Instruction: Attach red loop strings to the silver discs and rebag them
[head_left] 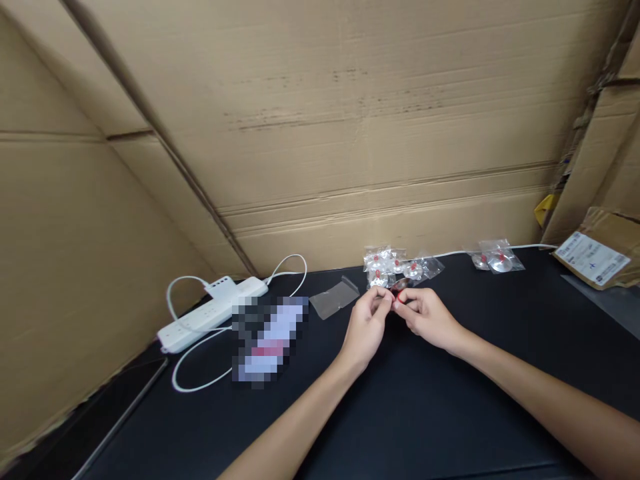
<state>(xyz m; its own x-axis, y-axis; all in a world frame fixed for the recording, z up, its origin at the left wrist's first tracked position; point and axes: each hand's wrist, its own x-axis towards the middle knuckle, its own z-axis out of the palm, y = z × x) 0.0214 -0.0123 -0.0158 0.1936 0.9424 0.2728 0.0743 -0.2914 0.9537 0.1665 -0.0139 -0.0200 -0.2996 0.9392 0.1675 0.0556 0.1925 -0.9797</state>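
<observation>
My left hand (367, 327) and my right hand (433, 320) meet over the black table, each closed in a pinch with the fingertips nearly touching. A thin red cord (399, 296) runs between the fingertips and curves at my right thumb and forefinger. Just beyond the fingers shows a small shiny disc (401, 285), partly hidden by them; I cannot tell whether it hangs from the cord. Right behind my hands lie several clear bags (377, 263) with silvery round pieces that have red middles. To the left is a flat, clear plastic bag (334, 298).
More bagged round pieces (500, 257) lie at the back right, near an opened cardboard box (605, 250) with a label. A white power strip (215, 313) with looping white cables stands left, beside a blurred-out item (273, 340). Cardboard walls (350, 133) enclose the table (400, 427).
</observation>
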